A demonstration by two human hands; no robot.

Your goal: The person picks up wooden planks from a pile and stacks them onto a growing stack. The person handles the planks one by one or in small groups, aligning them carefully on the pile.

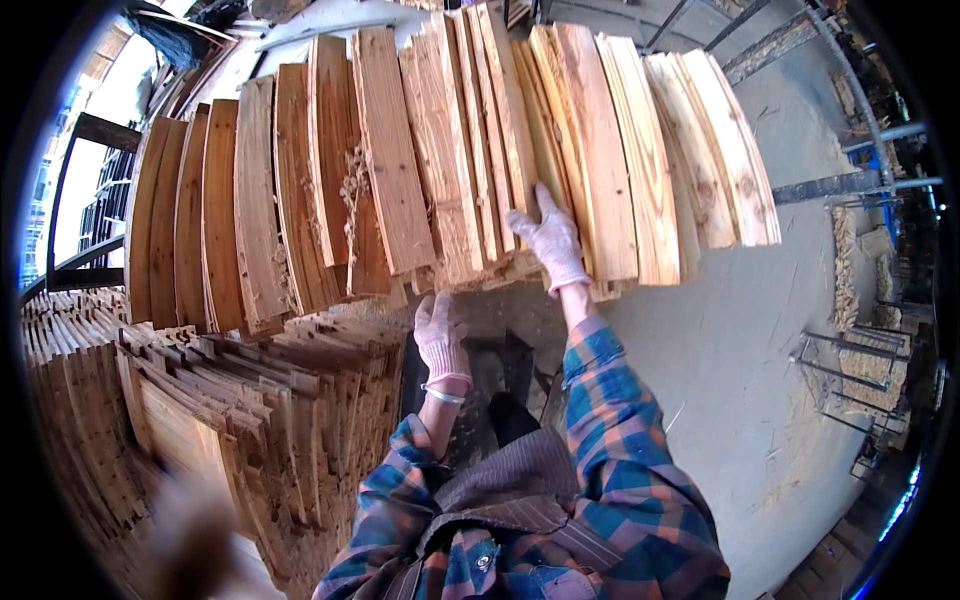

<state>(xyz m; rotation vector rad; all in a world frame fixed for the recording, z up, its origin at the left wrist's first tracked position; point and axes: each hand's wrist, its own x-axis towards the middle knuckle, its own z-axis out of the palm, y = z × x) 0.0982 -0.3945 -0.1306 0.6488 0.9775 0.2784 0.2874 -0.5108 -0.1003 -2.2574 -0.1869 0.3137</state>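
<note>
A long row of wooden boards (pixel 392 150) stretches across the far side in front of me, the boards side by side with their long sides running away from me. Pale knitted gloves cover both my hands. My right hand (pixel 552 245) lies on the near ends of the boards right of the middle, thumb and fingers spread. Just below the near edge of the row is my left hand (pixel 441 340), its fingers pointing up toward the board ends; whether they touch the wood I cannot tell. Curled wood shavings (pixel 354 190) cling to boards left of the middle.
Another big stack of rough boards (pixel 290 420) stands at my left, close to my left arm. Grey concrete floor (pixel 740 370) spreads to the right. Metal frames (pixel 850 375) and bars line the right side. A brown blurred shape (pixel 195 530) shows at the lower left.
</note>
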